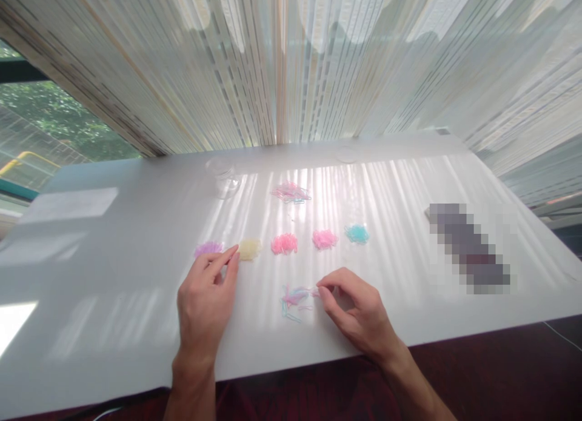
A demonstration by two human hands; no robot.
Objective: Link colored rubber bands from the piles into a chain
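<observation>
My left hand [207, 300] is in a pinch between the purple pile [208, 248] and the pale yellow pile [250, 249] of small elastic bands. What its fingertips hold, if anything, is too small to make out. My right hand [357, 309] pinches a pink elastic band [314, 292] at the right side of a loose mixed pile [295, 297] of pink, purple and teal bands. Farther along the row lie a red-pink pile [284, 244], a pink pile [324, 239] and a teal pile [357, 234].
Another mixed pile of bands [291, 192] lies beyond the row. A clear jar [226, 182] stands behind, left of it, and a clear round lid [348, 155] lies near the far edge. A blurred-out dark object [468, 245] is on the white table's [113, 275] right.
</observation>
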